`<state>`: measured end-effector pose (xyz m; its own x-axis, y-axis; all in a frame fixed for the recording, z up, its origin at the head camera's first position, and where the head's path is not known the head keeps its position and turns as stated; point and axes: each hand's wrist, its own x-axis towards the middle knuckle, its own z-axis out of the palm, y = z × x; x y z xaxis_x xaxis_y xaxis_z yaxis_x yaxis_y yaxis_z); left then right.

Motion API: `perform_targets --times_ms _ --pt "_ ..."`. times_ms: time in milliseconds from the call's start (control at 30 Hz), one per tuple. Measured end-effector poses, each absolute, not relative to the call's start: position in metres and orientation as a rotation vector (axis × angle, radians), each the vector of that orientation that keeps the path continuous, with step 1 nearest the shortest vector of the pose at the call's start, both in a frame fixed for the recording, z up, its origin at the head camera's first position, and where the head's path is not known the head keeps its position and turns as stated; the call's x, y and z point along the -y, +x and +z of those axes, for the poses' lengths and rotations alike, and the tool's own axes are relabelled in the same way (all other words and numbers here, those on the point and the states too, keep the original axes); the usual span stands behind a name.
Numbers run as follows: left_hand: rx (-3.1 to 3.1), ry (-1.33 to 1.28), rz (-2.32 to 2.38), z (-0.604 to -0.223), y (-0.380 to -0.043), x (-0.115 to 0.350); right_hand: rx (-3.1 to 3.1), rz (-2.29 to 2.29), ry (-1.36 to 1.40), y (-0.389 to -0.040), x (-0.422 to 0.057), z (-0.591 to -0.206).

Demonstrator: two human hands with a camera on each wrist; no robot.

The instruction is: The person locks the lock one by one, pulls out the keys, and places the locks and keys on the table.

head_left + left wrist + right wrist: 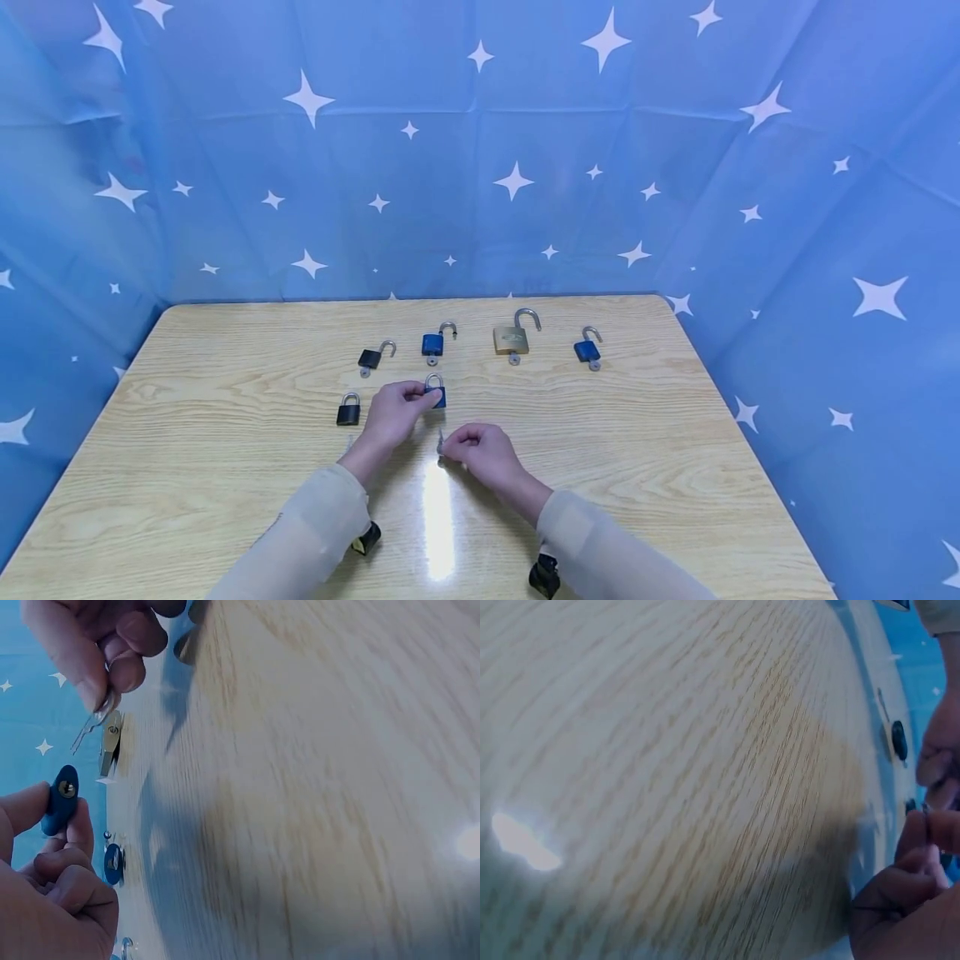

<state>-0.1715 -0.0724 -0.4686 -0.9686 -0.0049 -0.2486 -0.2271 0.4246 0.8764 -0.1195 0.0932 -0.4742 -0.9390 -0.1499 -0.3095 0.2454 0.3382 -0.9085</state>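
My left hand (392, 417) pinches a small blue padlock (439, 401) between thumb and fingers, its shackle closed. In the left wrist view the padlock's keyhole (67, 787) faces the camera. Between the thumb and forefinger of my right hand (487, 452) is a silver key (440, 447). The key's blade (81, 739) points toward the padlock, with a gap between them. In the right wrist view the fingers (900, 889) mostly hide the key.
A black padlock (348, 414) with closed shackle lies left of my left hand. Farther back stand open padlocks with keys in them: black (369, 359), blue (432, 344), large brass (511, 340) and another blue one (587, 351). A starred blue curtain (420, 167) surrounds the wooden table (637, 483).
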Motion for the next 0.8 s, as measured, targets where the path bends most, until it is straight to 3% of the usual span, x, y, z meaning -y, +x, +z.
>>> perform_targets --times_ms 800 --pt "-2.7 -0.082 0.989 -0.454 -0.178 0.123 -2.42 -1.412 -0.131 -0.118 -0.061 -0.473"
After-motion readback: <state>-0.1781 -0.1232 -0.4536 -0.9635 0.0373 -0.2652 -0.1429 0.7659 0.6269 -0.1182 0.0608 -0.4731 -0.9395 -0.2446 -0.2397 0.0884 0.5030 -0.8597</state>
